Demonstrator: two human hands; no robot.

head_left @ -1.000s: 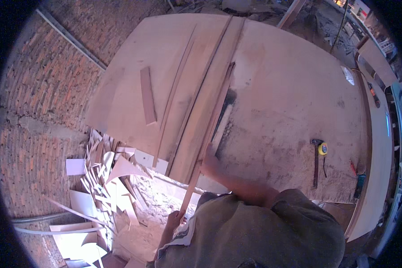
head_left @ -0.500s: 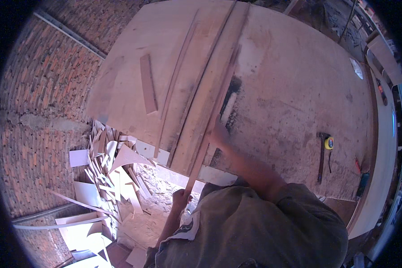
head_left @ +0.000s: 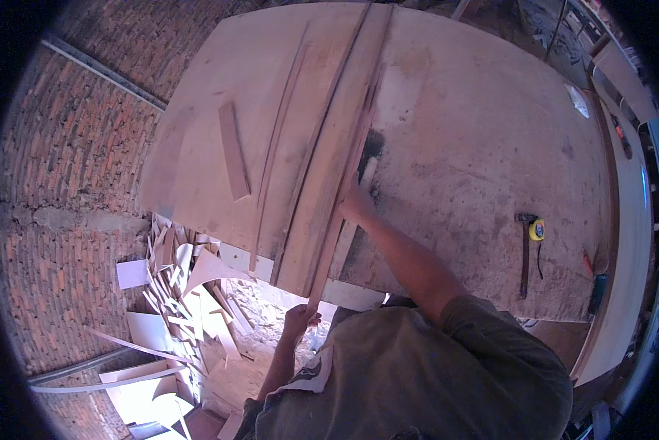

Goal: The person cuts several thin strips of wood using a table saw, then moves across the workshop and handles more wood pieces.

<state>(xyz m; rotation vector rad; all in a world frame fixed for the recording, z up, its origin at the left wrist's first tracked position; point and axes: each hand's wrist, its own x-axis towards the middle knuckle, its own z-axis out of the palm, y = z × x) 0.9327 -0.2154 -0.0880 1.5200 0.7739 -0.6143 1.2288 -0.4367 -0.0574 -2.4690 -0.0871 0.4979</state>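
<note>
Strip (head_left: 340, 198) of thin wood lies along wide plank (head_left: 322, 183) on dusty workbench (head_left: 476, 147). Our left hand (head_left: 300, 320) grips strip's near end past bench edge; right hand (head_left: 355, 204) presses mid-length. We judge lining-up underway, nothing fastened; hammer (head_left: 524, 253) untouched.

Woodworking shop: dusty plywood bench (head_left: 476, 147), hammer (head_left: 524, 253), tape measure (head_left: 537, 229), offcut pile (head_left: 190, 293) by brick wall (head_left: 58, 191).

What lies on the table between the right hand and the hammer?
In the head view, only bare, dusty table lies between the right hand and the hammer.
</note>
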